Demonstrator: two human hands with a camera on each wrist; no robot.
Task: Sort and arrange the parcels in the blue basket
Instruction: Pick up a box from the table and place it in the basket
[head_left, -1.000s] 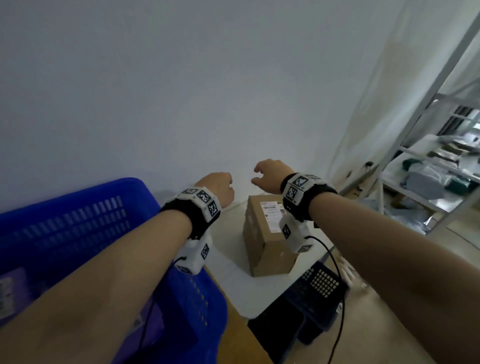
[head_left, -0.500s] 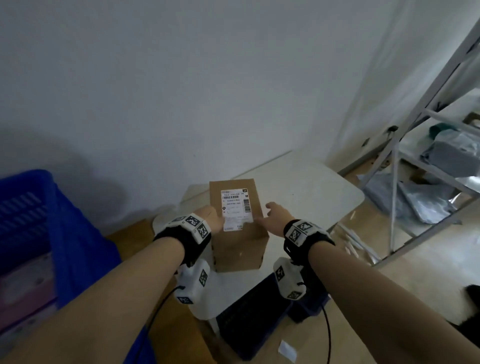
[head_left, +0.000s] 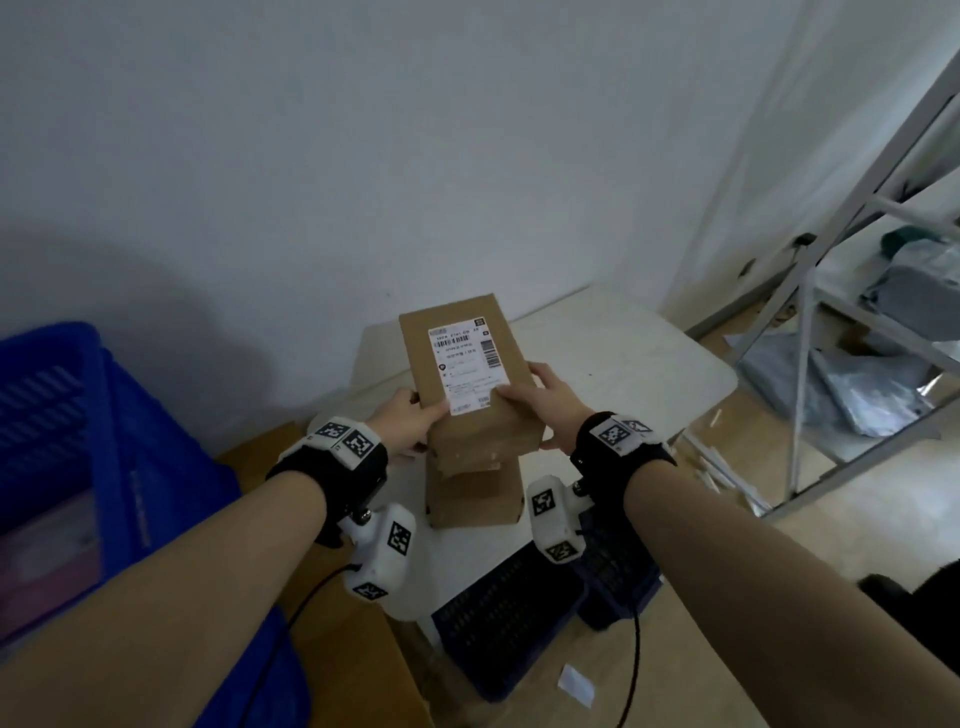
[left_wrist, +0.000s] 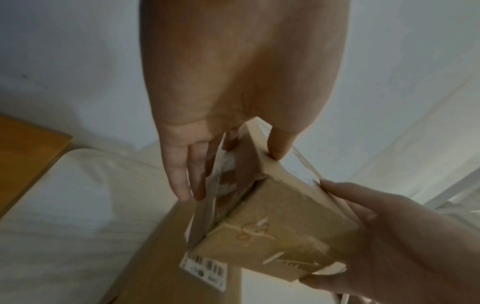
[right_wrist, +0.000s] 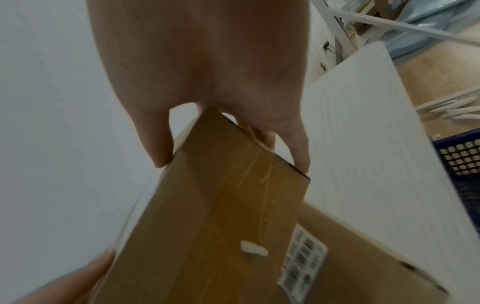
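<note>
A brown cardboard parcel (head_left: 470, 364) with a white shipping label on top is held between both hands. My left hand (head_left: 408, 426) grips its near left edge, thumb on top and fingers down the side (left_wrist: 182, 174). My right hand (head_left: 545, 400) grips the near right edge (right_wrist: 207, 82). The parcel (left_wrist: 272, 226) sits tilted just above a second cardboard box (head_left: 472, 493) on the white table (head_left: 623, 364). That lower box (right_wrist: 350, 257) carries a barcode label. The blue basket (head_left: 78, 415) stands at the far left, with pale and pink packets inside.
A dark blue crate (head_left: 509, 623) sits on the floor under the table's near edge. A grey metal rack (head_left: 810, 312) with grey plastic bags stands to the right. The white wall is close behind the table. Cables hang from both wrists.
My hands came down from the air onto the sides of the top parcel and gripped it. It now sits raised and tilted over the lower box. The view swung right, away from the basket.
</note>
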